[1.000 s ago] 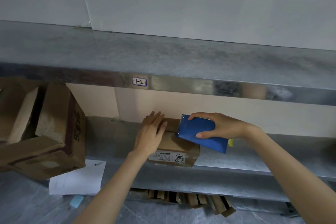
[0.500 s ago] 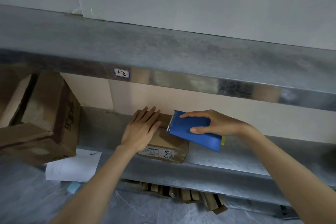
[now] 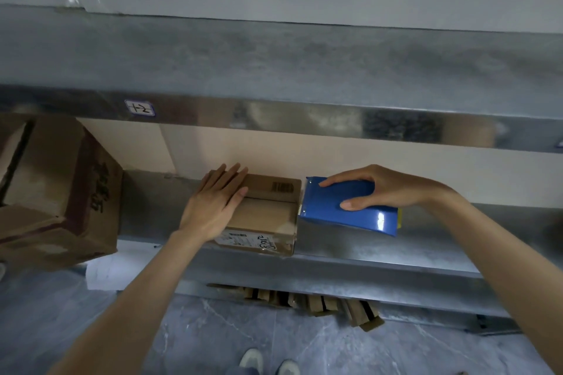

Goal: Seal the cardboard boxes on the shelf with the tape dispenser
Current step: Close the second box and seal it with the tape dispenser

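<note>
The small cardboard box point(image 3: 268, 210) sits on the lower metal shelf point(image 3: 396, 250), near its front edge, with its top flaps closed and a white printed label point(image 3: 246, 242) on its front face. The left grip point(image 3: 213, 207) lies flat on the left part of the box top, fingers straight and together, pressing down on the flaps; it is released and grasps nothing. The right grip point(image 3: 384, 189) grasps the blue tape dispenser point(image 3: 365, 222), with the fingers curled over its far edge and the thumb on its near face. The dispenser is held just to the right of the box, above the shelf surface, with its front end at the upper right edge of the box; whether the two touch cannot be determined. A yellow part point(image 3: 399, 218) shows at the rear end of the dispenser. An upper metal shelf point(image 3: 274, 64) runs across the view and carries a small handwritten tag point(image 3: 139, 108) on its front lip. A large cardboard box point(image 3: 61, 192) sits tilted at the left. Flattened cardboard pieces point(image 3: 304, 301) lie under the lower shelf, on the grey floor point(image 3: 213, 338).
</note>
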The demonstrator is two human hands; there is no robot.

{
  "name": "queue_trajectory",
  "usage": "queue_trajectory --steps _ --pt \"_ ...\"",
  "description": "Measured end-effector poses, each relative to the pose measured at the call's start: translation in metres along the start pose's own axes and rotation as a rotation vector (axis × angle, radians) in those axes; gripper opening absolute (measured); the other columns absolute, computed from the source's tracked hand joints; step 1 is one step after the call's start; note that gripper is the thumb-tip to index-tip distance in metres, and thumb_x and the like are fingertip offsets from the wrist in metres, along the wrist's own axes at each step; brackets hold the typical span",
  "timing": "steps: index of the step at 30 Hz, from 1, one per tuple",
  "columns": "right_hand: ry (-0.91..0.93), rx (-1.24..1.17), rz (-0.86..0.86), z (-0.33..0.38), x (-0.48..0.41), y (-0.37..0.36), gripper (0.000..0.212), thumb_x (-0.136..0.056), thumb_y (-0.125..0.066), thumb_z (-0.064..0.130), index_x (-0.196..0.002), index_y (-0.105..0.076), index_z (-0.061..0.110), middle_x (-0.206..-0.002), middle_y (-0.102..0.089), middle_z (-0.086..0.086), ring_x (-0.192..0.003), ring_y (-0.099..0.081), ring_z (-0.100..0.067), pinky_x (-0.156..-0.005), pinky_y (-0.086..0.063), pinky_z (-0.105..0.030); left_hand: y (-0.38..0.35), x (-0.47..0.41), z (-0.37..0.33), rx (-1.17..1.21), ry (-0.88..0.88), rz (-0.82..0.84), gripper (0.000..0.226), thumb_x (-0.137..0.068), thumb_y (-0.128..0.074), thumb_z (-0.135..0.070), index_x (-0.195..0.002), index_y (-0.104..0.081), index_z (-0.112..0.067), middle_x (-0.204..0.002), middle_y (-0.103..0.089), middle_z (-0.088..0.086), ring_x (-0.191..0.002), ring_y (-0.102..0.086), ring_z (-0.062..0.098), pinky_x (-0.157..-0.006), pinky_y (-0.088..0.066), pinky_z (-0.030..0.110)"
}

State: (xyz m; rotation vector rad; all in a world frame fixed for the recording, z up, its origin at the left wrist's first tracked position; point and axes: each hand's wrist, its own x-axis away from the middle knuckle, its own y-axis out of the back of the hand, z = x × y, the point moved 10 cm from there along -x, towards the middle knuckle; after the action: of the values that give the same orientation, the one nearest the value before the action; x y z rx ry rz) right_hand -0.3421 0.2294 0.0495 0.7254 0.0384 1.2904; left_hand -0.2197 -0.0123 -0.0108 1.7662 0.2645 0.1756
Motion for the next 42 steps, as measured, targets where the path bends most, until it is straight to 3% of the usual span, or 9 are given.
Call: queue_trajectory --steps 5,14,24,28,30,33,37,42 --pt "-0.042 0.015 -0.012 -0.022 0.020 0.016 0.047 -0.082 -0.072 0.043 -0.126 -0.059 0.054 -0.130 -0.057 0.031 -0.109 -0.061 0.005 -0.085 -0.049 -0.015 -0.002 -0.001 0.001 0.005 -0.004 0.004 0.074 -0.094 0.005 -0.063 -0.158 -0.017 -0.034 -0.165 -0.016 -0.012 -0.153 -0.007 0.012 -0.124 -0.001 0.029" --pt "-0.079 0.051 0.025 -0.045 0.006 0.000 0.043 -0.084 -0.071 0.048 -0.124 -0.057 0.060 -0.133 -0.053 0.030 -0.111 -0.059 0.003 -0.098 -0.050 -0.025 -0.001 0.001 0.001 0.001 -0.008 -0.004 0.070 -0.097 0.001 -0.062 -0.158 -0.017 -0.034 -0.165 -0.015 -0.012 -0.153 -0.007 0.012 -0.125 -0.004 0.034" --pt "-0.116 0.101 0.071 -0.039 -0.034 -0.028 0.044 -0.091 -0.071 0.036 -0.130 -0.054 0.047 -0.136 -0.049 0.026 -0.122 -0.048 -0.001 -0.102 -0.039 -0.023 -0.003 0.002 -0.002 -0.089 -0.016 0.027 0.072 -0.092 0.010 -0.064 -0.158 0.001 -0.037 -0.166 0.005 -0.014 -0.152 0.013 0.014 -0.123 0.006 0.041" --pt "-0.171 0.270 0.075 -0.034 -0.051 -0.036 0.049 -0.090 -0.070 0.036 -0.135 -0.052 0.043 -0.140 -0.050 0.014 -0.121 -0.049 -0.011 -0.103 -0.041 -0.030 -0.004 0.001 -0.003 -0.098 -0.032 0.075 0.074 -0.088 0.014 -0.069 -0.156 -0.001 -0.044 -0.166 0.003 -0.016 -0.153 0.006 0.016 -0.123 -0.004 0.051" --pt "-0.218 0.389 0.076 -0.039 -0.059 -0.045 0.050 -0.089 -0.070 0.037 -0.136 -0.051 0.041 -0.140 -0.052 0.007 -0.119 -0.050 -0.017 -0.101 -0.042 -0.034 -0.005 0.001 -0.003 -0.059 -0.028 0.085 0.072 -0.089 0.010 -0.070 -0.156 -0.003 -0.045 -0.166 0.001 -0.017 -0.153 0.005 0.017 -0.121 -0.014 0.054" --pt "-0.242 0.382 0.027 -0.042 -0.064 -0.057 0.052 -0.090 -0.068 0.038 -0.138 -0.049 0.041 -0.138 -0.053 0.007 -0.118 -0.051 -0.019 -0.095 -0.044 -0.035 -0.006 -0.001 -0.001 -0.012 -0.017 0.075 0.065 -0.095 -0.003 -0.069 -0.155 -0.007 -0.046 -0.165 -0.002 -0.017 -0.153 0.003 0.015 -0.113 -0.032 0.053" --pt "-0.297 0.470 -0.150 -0.049 -0.057 -0.052 0.057 -0.092 -0.064 0.045 -0.144 -0.042 0.041 -0.131 -0.058 0.005 -0.101 -0.051 -0.016 -0.077 -0.036 -0.029 -0.005 0.000 -0.001 -0.018 -0.039 0.029 0.072 -0.091 0.003 -0.072 -0.155 -0.015 -0.043 -0.164 -0.013 -0.014 -0.153 -0.005 0.018 -0.107 -0.039 0.053" --pt "-0.316 0.393 -0.311 -0.065 -0.058 -0.058 0.066 -0.093 -0.061 0.046 -0.148 -0.025 0.049 -0.128 -0.062 -0.001 -0.089 -0.057 -0.019 -0.071 -0.047 -0.031 0.004 0.004 0.005 -0.019 -0.056 -0.011 0.083 -0.089 0.011 -0.073 -0.154 -0.026 -0.037 -0.160 -0.028 -0.006 -0.150 -0.018 0.023 -0.102 -0.043 0.052"
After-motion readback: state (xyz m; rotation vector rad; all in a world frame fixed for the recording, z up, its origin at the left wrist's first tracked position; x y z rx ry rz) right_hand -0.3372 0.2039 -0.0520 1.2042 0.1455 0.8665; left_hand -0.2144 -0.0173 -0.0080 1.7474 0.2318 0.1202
